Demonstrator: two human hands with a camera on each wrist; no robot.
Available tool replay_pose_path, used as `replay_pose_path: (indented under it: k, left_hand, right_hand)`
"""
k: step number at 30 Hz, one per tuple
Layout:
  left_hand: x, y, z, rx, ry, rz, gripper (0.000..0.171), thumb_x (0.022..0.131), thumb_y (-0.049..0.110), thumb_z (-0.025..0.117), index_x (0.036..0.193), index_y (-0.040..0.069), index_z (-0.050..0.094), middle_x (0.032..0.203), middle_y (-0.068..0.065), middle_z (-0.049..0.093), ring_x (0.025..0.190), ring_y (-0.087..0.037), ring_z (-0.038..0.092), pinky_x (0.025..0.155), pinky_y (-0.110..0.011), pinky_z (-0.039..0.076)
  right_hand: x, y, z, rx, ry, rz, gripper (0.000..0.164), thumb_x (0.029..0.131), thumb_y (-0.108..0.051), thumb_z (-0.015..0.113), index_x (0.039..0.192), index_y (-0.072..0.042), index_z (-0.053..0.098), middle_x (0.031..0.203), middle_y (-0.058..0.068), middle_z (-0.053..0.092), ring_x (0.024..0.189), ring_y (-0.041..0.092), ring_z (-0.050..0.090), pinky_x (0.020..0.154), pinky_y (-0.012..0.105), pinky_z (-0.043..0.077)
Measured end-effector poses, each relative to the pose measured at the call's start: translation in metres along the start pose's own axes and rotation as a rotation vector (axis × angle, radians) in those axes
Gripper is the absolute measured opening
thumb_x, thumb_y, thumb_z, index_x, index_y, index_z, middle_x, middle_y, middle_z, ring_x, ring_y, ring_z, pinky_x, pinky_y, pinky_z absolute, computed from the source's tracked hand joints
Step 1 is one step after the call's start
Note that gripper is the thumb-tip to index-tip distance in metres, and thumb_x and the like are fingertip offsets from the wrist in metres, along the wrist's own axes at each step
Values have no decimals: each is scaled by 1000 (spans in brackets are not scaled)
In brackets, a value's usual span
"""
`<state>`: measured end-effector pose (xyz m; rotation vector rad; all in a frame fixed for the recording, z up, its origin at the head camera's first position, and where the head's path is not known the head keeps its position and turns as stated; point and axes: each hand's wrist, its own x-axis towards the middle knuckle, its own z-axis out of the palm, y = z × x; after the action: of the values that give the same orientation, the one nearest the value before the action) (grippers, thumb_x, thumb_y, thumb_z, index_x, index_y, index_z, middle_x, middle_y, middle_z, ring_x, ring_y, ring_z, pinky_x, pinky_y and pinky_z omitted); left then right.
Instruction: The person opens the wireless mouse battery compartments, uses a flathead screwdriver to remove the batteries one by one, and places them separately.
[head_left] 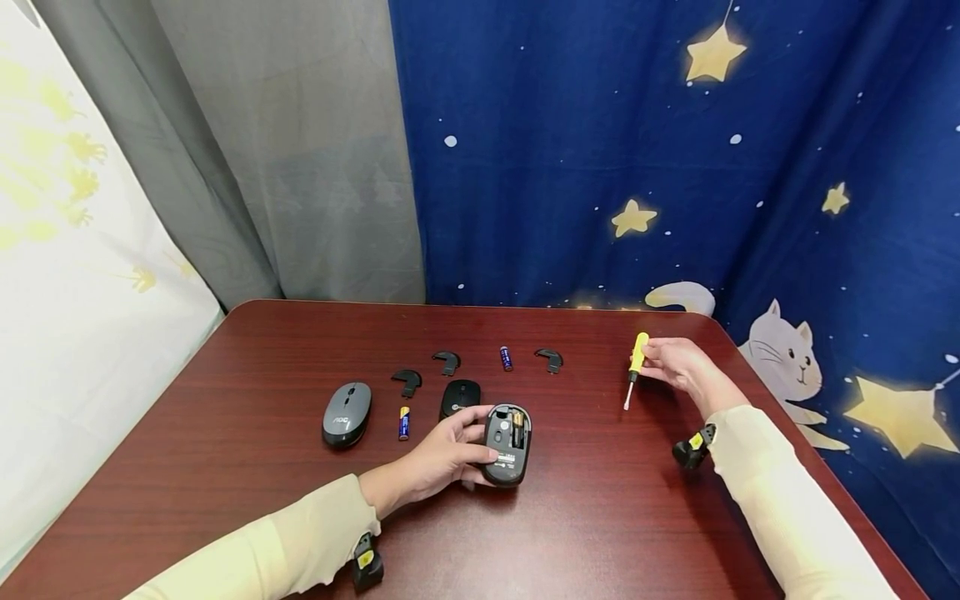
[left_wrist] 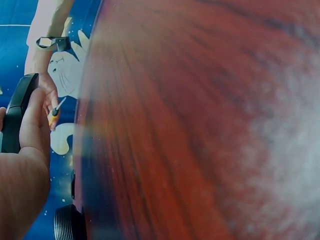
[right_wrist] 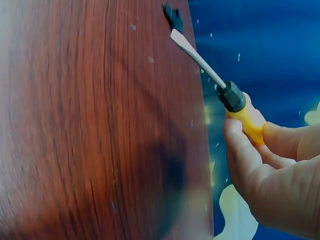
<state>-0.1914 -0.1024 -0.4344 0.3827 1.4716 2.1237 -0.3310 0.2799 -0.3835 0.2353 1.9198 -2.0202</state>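
In my left hand (head_left: 442, 454) I grip a black computer mouse (head_left: 507, 467), its underside turned up toward the head camera. Its battery compartment is uncovered, and a gold-and-black battery (head_left: 518, 429) lies inside. The left wrist view catches this mouse (left_wrist: 17, 112) edge-on between thumb and fingers. Over at the right side of the table, my right hand (head_left: 678, 367) pinches a screwdriver (head_left: 638, 354) by its yellow handle. A flat metal tip (right_wrist: 197, 58) shows in the right wrist view, pointing away from the fingers and held above the tabletop.
On the brown table (head_left: 247, 392) lie a grey mouse (head_left: 347, 414), another black mouse (head_left: 460, 395) partly behind my left hand, a blue-and-yellow battery (head_left: 404, 423), a blue battery (head_left: 506, 359) and three black battery covers (head_left: 407, 382). Curtains (head_left: 540, 167) hang behind the table.
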Motion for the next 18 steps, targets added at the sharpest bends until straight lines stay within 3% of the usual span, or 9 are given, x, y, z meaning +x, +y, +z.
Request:
replay_pose_path:
  k: [5,11,14,18]
  left_hand:
    - [0,0,0,-3,-6,-5,69,86,-10,60,147,1,29,134,-24,51,103,-34,63,77,-51,55]
    - [-1,0,0,-12,-8,-7,71,86,-10,60,148,1,28,133,-24,52,102,-34,64,76,-50,55]
    - [-1,0,0,-14,-6,-8,71,85,-10,60,148,1,29,133,-24,52,101,-33,64,76,-50,55]
    - [-1,0,0,-13,-3,-9,71,85,-10,61,148,1,29,133,-24,52,101,-33,64,75,-49,56]
  right_hand:
    - [6,4,-11,54,15,-7,50,98,4,47,143,9,26,80,0,63,73,11,63,73,28,57]
    - [13,10,-26,121,-11,-22,22,98,3,49,119,-3,49,82,0,66,75,12,65,72,29,57]
    - [16,12,-31,146,-34,-17,16,98,3,49,112,-6,49,84,0,66,78,12,65,74,29,57]
    - [19,14,-37,166,-34,5,18,98,2,50,114,-7,46,84,0,67,78,12,65,74,30,57]
